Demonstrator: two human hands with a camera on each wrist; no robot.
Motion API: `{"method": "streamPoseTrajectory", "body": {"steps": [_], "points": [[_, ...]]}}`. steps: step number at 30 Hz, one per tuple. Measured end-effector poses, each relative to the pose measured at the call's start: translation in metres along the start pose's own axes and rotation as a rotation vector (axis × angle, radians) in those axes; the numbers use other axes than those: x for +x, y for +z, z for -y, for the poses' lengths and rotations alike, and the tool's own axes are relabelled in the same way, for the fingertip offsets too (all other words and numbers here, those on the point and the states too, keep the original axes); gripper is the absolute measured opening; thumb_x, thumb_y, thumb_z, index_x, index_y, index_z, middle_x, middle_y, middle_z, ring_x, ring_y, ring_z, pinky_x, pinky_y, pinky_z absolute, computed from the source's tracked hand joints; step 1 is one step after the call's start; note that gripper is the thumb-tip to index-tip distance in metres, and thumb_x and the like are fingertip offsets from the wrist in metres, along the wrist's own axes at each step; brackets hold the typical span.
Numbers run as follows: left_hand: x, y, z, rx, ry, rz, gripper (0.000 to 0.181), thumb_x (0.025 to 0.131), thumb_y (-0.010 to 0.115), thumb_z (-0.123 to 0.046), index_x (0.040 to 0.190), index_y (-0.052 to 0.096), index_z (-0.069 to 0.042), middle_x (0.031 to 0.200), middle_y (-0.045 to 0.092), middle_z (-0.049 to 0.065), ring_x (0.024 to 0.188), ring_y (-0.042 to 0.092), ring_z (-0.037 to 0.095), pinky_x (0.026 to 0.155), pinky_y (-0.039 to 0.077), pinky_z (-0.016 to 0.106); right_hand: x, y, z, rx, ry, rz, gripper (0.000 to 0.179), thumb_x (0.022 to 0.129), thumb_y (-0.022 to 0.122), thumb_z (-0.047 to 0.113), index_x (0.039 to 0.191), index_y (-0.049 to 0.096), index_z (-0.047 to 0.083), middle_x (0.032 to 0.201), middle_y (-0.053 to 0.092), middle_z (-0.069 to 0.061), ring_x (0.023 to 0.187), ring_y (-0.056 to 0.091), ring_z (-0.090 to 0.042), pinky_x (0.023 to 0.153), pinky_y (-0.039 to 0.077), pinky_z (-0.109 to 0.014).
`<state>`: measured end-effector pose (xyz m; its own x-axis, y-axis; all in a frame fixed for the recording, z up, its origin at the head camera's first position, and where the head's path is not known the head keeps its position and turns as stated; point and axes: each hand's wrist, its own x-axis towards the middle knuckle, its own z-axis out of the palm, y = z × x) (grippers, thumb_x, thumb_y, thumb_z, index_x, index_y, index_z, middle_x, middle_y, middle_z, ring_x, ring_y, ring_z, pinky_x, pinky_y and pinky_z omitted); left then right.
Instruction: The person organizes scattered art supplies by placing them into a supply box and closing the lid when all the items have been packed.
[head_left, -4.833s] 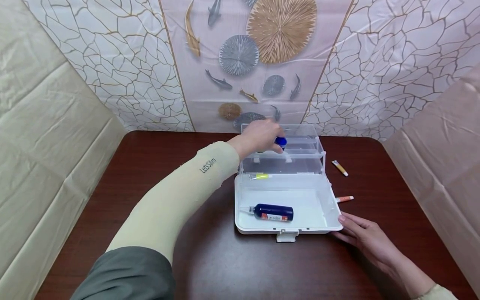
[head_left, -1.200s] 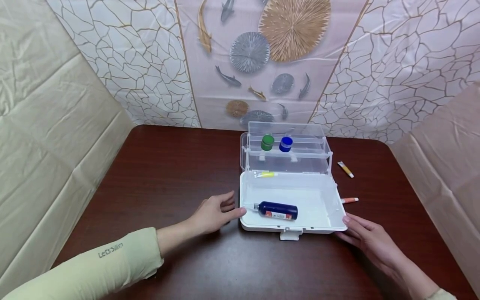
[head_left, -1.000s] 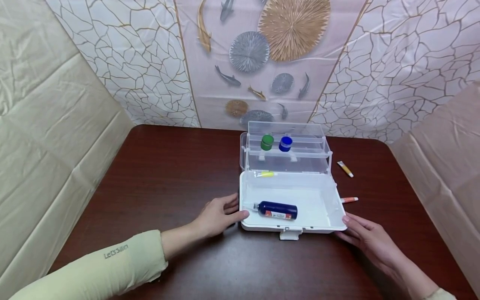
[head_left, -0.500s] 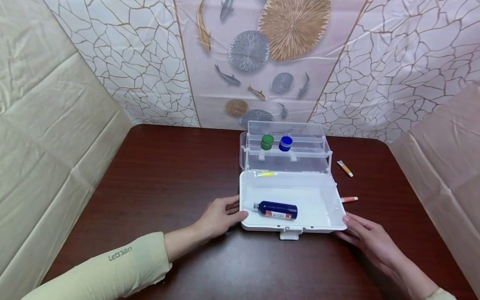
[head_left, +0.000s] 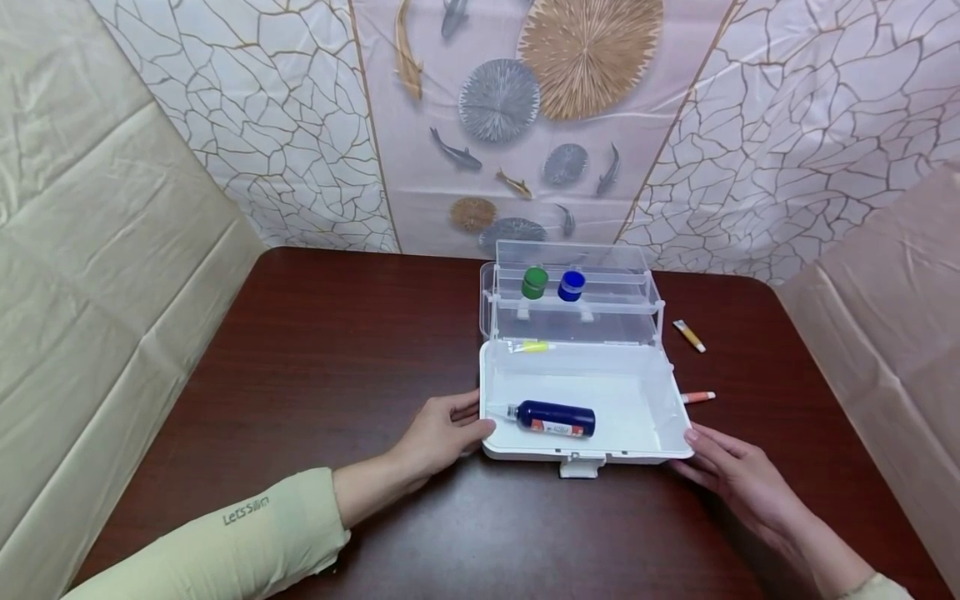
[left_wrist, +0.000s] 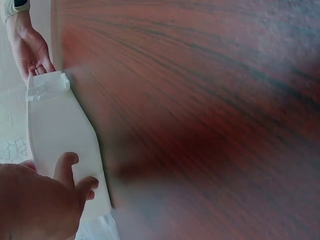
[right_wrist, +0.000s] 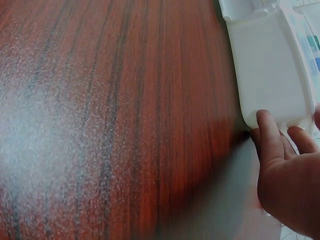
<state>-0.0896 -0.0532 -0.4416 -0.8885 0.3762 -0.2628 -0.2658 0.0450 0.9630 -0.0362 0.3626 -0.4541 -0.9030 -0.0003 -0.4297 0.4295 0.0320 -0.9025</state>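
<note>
In the head view a white storage box (head_left: 622,408) stands open, its clear fold-out trays (head_left: 615,307) raised behind the base. My left hand (head_left: 435,437) grips the box's left side, thumb over the rim and fingers against the outer wall. At the front right corner my right hand (head_left: 742,483) holds the box, thumb on the rim, fingers low outside. A dark blue paint bottle (head_left: 555,418) with a clear nozzle lies in the base. Green (head_left: 534,282) and blue (head_left: 572,286) paint jars sit in the upper tray. A yellow paint tube (head_left: 532,347) lies at the base's back left.
An orange-yellow paint tube (head_left: 690,336) and a red-orange paint tube (head_left: 699,397) lie on the brown table (head_left: 337,333), right of the box. A white latch (head_left: 581,467) hangs at the box's front. A patterned cloth wall (head_left: 300,150) stands behind.
My left hand has left the blue jar in the upper tray and come down to the box's left side, closing on its rim. The right hand stays at its corner.
</note>
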Motion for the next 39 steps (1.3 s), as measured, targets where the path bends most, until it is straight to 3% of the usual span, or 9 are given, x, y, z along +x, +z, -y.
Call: {"method": "streamPoseTrajectory", "body": {"steps": [17,25,39], "points": [[0.001,0.0,0.002,-0.103,-0.02,-0.008,0.058,0.101,0.068,0.001,0.154,0.047,0.011,0.148,0.059,0.031,0.136,0.06,0.038,0.095,0.061,0.032,-0.001,0.002,0.003,-0.035,0.023,-0.009,0.074,0.112,0.06,0.026,0.162,0.023,-0.013,0.13,0.068,0.004,0.11,0.071,-0.001,0.096,0.062,-0.038],[0.004,-0.002,0.004,-0.104,-0.035,-0.025,0.059,0.099,0.07,0.0,0.154,0.049,0.009,0.148,0.059,0.029,0.135,0.061,0.035,0.091,0.061,0.028,-0.002,0.001,0.004,-0.084,0.001,0.013,0.073,0.114,0.057,0.027,0.162,0.022,-0.015,0.138,0.064,-0.002,0.111,0.07,-0.001,0.097,0.062,-0.036],[0.003,-0.001,0.003,-0.112,-0.04,-0.03,0.061,0.099,0.07,0.0,0.155,0.047,0.009,0.149,0.058,0.03,0.137,0.059,0.036,0.096,0.061,0.032,0.0,0.001,0.011,-0.141,0.003,-0.002,0.068,0.112,0.06,0.021,0.158,0.029,-0.019,0.135,0.068,-0.01,0.106,0.072,-0.003,0.094,0.063,-0.035]]}}
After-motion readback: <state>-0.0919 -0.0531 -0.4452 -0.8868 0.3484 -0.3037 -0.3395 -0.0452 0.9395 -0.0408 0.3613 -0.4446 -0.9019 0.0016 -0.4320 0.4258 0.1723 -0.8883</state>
